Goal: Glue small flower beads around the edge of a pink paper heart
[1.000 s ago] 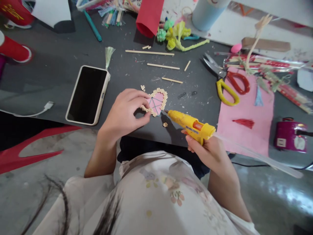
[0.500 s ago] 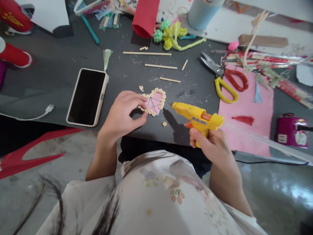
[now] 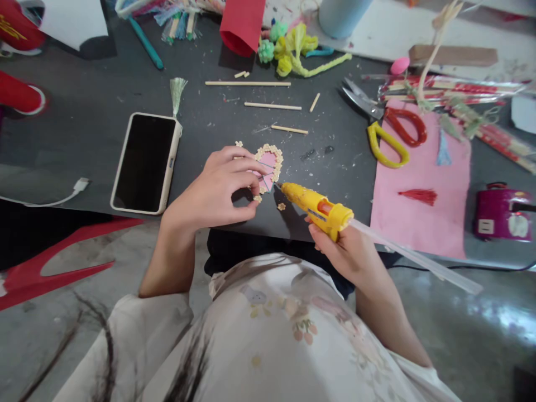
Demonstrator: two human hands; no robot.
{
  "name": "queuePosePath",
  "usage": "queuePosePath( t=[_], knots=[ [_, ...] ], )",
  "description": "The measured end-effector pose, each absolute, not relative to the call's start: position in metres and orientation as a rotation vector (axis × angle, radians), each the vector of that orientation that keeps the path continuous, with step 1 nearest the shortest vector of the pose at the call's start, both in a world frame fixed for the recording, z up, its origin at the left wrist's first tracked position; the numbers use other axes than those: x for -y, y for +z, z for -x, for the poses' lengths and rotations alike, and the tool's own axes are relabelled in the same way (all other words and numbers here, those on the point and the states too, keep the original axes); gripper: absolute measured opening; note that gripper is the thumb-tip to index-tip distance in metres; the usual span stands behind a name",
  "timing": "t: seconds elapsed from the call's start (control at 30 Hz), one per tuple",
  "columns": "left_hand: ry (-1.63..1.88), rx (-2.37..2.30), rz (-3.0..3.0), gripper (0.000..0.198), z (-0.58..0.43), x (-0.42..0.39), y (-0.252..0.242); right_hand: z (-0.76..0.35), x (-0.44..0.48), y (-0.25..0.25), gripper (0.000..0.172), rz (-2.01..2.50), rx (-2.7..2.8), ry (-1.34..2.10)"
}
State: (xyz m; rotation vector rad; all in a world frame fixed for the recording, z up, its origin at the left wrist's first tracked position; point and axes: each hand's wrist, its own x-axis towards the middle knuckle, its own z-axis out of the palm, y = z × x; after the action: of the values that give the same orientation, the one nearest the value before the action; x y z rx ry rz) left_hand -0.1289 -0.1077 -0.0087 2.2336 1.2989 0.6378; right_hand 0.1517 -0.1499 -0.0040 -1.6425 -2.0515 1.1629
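A small pink paper piece (image 3: 268, 163) edged with cream bead flowers lies on the dark table (image 3: 100, 128) near its front edge. My left hand (image 3: 218, 187) pinches its left side, with the fingers curled over part of it. My right hand (image 3: 347, 254) grips a yellow glue gun (image 3: 316, 208) with a clear glue stick out of its back. The nozzle points left and touches the piece's lower right edge. One loose bead flower (image 3: 281, 206) lies just under the nozzle, another (image 3: 238, 144) above my left fingers.
A phone (image 3: 144, 162) in a pale case lies left, a white cable (image 3: 62, 192) beside it. Wooden sticks (image 3: 272, 105), red and yellow scissors (image 3: 387, 128), a pink sheet (image 3: 419, 201) with a red tassel (image 3: 419, 195), a purple box (image 3: 502, 212) and yarn scraps (image 3: 293, 53) lie around.
The glue gun had drawn back to the right half a second ago; now its nozzle is back at the piece's lower right edge. My left hand has closed further over the piece.
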Motion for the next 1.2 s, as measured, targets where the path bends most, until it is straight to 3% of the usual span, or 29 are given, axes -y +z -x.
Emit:
queuePosePath(
  t=[0.43,1.2],
  knots=[
    [0.862,-1.41,-2.233,0.012,0.151,0.115,-0.007,-0.121,0.086,0.012,0.023,1.377,1.266,1.433],
    [0.95,-1.622,-2.174,0.01,0.131,0.156,-0.032,-0.086,0.037,-0.017,0.03,1.233,1.407,1.505]
  ],
)
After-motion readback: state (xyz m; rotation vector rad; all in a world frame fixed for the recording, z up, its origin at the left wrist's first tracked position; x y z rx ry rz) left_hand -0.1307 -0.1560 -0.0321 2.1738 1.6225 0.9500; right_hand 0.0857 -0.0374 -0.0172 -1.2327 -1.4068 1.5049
